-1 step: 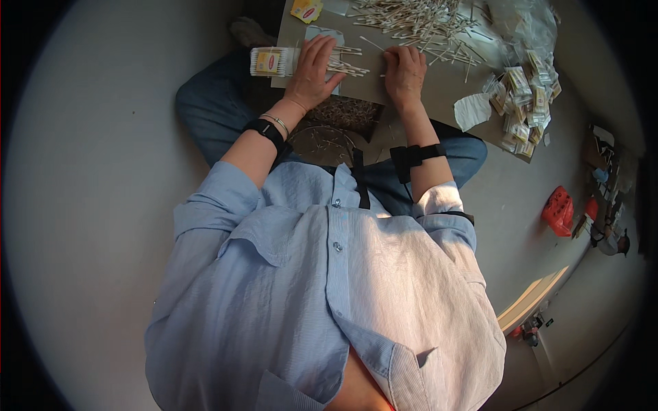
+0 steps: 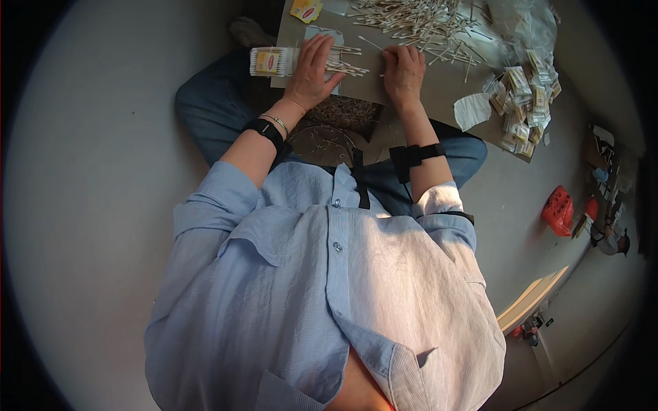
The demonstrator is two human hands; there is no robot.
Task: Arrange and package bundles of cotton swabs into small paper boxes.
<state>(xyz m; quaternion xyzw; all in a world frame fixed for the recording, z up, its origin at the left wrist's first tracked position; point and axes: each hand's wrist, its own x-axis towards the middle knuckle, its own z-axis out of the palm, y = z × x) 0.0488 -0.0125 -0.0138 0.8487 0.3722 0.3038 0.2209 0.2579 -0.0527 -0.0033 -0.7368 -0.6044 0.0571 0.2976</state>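
Nearest in, blue shirt (image 2: pixel 301 246) fills the low half, black straps (image 2: pixel 415 156) on both forearms; below the bench edge, a dark mass of what look like swab bits (image 2: pixel 343 113); up to the bench (image 2: pixel 442 82), and here's the action!

L hand (image 2: pixel 314 74) lies across a loose row of swabs (image 2: pixel 355 70), thumb apart from fingers, tips poking out to its right; clamped or just resting, can't tell, underside's hidden; R hand (image 2: pixel 404 74) is just beyond the row's right end, fingers curled down by the bench, maybe pinching sth, can't tell; the two hands are well apart; swab pack (image 2: pixel 269 63) w/ yellow label sits by the near-left corner, just left of L hand.

Step in hand, I'd say: squaring up that row, L steadying, R working the free end; next move prob. calls for light L pressure plus small R nudges, so the ends come level w/o rolling off; too hard a push = scatter, imo.

Farther back: pale sheet (image 2: pixel 325 33) beyond L hand, yellow card (image 2: pixel 306 9) top left; big swab heap (image 2: pixel 418 20) past R hand; off right, torn white paper (image 2: pixel 473 111), then piled packets (image 2: pixel 524 113), clear plastic bags (image 2: pixel 528 20) behind; way out on the floor, red bag (image 2: pixel 558 211).
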